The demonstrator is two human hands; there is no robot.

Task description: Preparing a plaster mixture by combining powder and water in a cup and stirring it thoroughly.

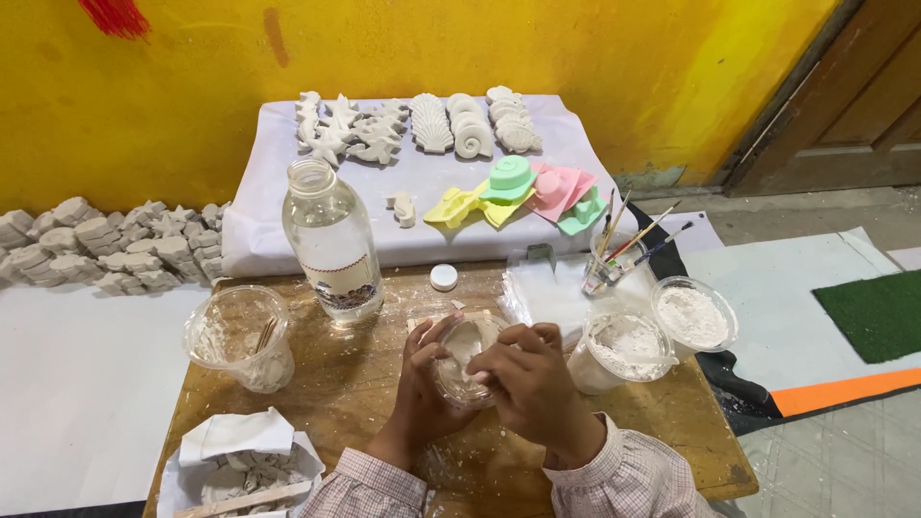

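A: Yellow wall [537,48] behind; work surface is a small wooden table [374,384], dusted white. State hand positions.

B: Left hand [427,379] and right hand [523,379] meet at table centre. Both are wrapped around a clear mould [467,357] filled with white plaster. Fingers are closed on its rim from either side; the mould sits just above the tabletop, between the palms.

A: Adjacent items?

B: Glass bottle [331,240], uncapped, stands behind the left hand; its white cap [443,277] lies beside it. Plastic cup with sticks [240,336] is on the left. Two cups of white powder [662,331] stand to the right, with a brush jar [614,259] behind them.

A: Background items?

B: White cloth [413,206] carries plaster shell casts [470,125] and coloured moulds [523,192]. More casts [115,245] are stacked on the left.
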